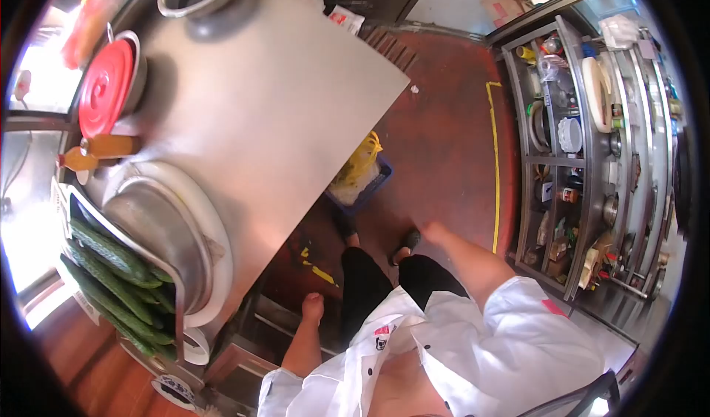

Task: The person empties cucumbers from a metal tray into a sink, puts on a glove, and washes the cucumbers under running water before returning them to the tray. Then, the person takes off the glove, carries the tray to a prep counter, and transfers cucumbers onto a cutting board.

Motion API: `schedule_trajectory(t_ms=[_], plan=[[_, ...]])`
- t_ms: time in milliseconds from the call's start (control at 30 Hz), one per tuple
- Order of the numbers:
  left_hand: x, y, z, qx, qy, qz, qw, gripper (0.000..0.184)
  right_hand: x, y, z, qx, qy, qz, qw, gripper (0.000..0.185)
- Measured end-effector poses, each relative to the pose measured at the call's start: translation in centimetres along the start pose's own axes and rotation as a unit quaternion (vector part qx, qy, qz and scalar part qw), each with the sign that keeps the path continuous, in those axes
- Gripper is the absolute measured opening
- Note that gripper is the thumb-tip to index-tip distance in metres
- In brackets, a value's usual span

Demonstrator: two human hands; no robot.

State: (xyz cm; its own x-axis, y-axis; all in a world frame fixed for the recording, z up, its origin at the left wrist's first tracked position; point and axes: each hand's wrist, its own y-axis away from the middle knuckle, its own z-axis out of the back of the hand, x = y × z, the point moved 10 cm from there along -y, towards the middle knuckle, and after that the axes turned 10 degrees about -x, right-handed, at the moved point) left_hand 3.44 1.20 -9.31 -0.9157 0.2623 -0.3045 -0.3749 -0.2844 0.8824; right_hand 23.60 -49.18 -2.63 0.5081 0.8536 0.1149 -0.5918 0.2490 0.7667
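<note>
My left hand [313, 307] hangs low beside the steel table [296, 99], near its right-hand lower edge. It touches nothing that I can see, and its fingers are mostly hidden from above. Swinging out over the red floor is my right hand [436, 234], smeared by motion, with no object visible in it. A blue crate [370, 194] with a yellow plastic bag [362, 158] sits on the floor under the table's edge, ahead of my feet.
On the table are a tray of cucumbers [118, 284], steel basin [163, 232], red lid [107, 90], sauce bottle [111, 147] and steel pot [200, 7]. Steel shelving [555, 162] packed with goods lines the right. A yellow line [496, 165] marks the floor.
</note>
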Motion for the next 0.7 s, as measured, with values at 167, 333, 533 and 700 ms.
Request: schedule_trajectory(t_ms=[167,333,533,700], plan=[[-2.8,-4.6,6.0,-0.018,-0.151,-0.084,0.985,0.031,-4.2,4.6,5.0,-0.053,-0.182,-0.042,0.981,0.028],[-11.5,-0.3,10.4,-0.051,-0.193,-0.161,0.967,0.031,0.9,10.4,18.9,-0.151,-0.232,-0.008,0.961,0.028],[-13.8,3.9,14.8,-0.010,-0.160,-0.176,0.971,0.028,2.2,13.6,25.0,-0.206,-0.366,0.041,0.907,0.023],[-11.0,-3.1,14.1,-0.074,-0.335,-0.276,0.898,0.038,-4.5,14.7,21.5,-0.160,-0.357,-0.038,0.919,0.020]])
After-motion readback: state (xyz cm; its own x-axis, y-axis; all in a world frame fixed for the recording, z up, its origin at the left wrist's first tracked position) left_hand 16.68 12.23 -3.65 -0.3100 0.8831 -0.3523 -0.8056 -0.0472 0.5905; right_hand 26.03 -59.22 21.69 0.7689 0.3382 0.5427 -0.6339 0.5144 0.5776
